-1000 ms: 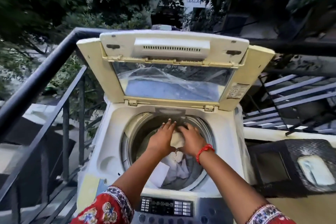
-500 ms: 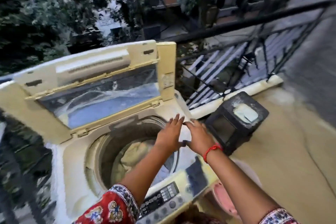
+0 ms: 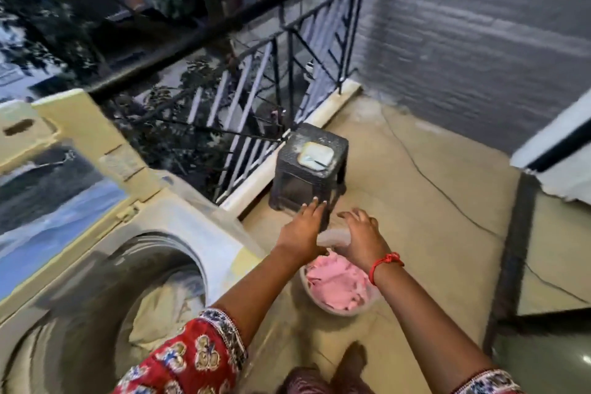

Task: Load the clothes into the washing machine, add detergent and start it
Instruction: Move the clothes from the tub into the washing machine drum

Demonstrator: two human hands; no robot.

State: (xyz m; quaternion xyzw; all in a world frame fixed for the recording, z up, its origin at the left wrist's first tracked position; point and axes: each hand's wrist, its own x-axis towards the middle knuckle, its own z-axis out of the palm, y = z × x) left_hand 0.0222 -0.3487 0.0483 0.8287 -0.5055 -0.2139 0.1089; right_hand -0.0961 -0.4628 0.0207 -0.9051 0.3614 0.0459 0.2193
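The cream top-loading washing machine (image 3: 198,227) stands at the left with its lid (image 3: 64,150) raised. Pale clothes (image 3: 160,307) lie in its drum. On the floor to its right sits a round basin (image 3: 319,305) holding pink clothes (image 3: 335,281). My left hand (image 3: 302,233) and my right hand (image 3: 363,238) hover side by side above the basin's far rim, fingers loosely spread, holding nothing.
A dark woven plastic stool (image 3: 307,176) with a pale square item (image 3: 315,155) on top stands beyond the basin by the black railing (image 3: 287,73). A grey wall (image 3: 479,41) rises at the right. A foot (image 3: 350,361) shows at the bottom edge.
Both hands left the drum and swung right, past the machine's edge, to above the basin of pink clothes. The view turned right with them.
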